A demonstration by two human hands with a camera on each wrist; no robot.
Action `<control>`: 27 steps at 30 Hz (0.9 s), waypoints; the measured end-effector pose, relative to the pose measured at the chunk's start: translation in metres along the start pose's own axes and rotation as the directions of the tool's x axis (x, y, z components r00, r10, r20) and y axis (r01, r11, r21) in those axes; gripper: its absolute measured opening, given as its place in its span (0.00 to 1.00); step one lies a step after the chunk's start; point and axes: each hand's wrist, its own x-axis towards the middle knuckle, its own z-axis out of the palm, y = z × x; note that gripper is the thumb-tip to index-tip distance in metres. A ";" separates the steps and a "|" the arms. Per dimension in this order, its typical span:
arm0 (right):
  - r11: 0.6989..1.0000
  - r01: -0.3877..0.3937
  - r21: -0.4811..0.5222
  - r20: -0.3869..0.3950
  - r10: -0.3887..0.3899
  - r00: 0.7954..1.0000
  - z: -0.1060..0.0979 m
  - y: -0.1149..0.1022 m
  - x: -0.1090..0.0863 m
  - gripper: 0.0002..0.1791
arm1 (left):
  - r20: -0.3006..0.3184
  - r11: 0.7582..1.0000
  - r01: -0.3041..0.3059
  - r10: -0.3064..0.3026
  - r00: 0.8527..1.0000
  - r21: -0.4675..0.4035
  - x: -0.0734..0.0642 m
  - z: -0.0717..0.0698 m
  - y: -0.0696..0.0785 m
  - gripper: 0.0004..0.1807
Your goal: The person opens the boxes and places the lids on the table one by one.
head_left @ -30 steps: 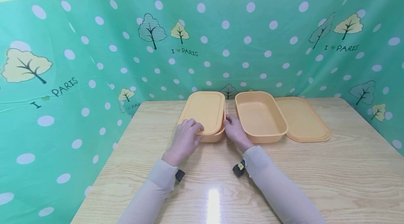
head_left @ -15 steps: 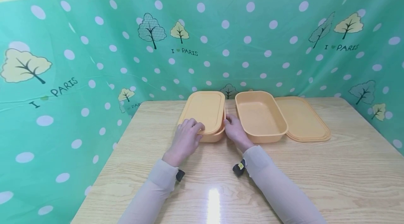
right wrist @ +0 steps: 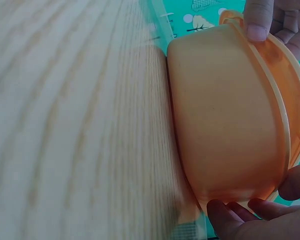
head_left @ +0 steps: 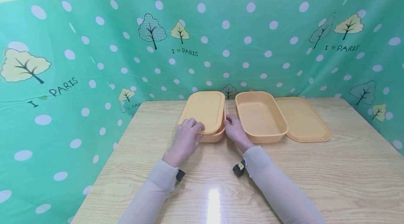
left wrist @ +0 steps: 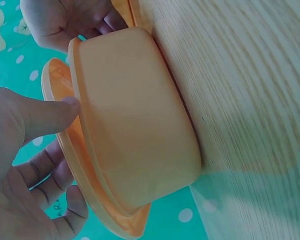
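A pale orange lid lies askew and tilted over a rectangular orange food container, with a gap at their near and right edges. My left hand holds the lid's near edge, its thumb in the gap by the container's rim and its fingers on the lid's outer side. At the container's right side, my right hand grips the wall. In the right wrist view its thumb is at the rim and its fingertips are against the outside wall.
A second orange container, uncovered and with nothing inside, stands just right of my right hand. Another lid lies flat beyond it, partly behind its wall. All rest on a wooden table backed by a green dotted curtain.
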 end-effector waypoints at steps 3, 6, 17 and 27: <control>1.000 0.000 0.004 0.000 0.000 1.000 0.000 0.000 0.000 0.22 | 0.000 1.000 0.000 0.000 1.000 0.004 0.000 0.000 0.000 0.15; 1.000 -0.001 0.009 -0.002 0.001 1.000 0.000 0.000 0.001 0.22 | -0.003 1.000 0.000 0.000 1.000 0.004 0.000 -0.001 0.001 0.15; 1.000 -0.001 0.016 -0.004 0.001 1.000 0.000 -0.002 0.000 0.21 | -0.003 1.000 0.008 -0.008 1.000 -0.005 0.001 -0.002 0.002 0.15; 1.000 0.001 0.014 0.002 -0.001 1.000 -0.001 -0.004 -0.002 0.22 | -0.002 1.000 0.013 -0.013 1.000 0.002 0.000 -0.002 0.002 0.15</control>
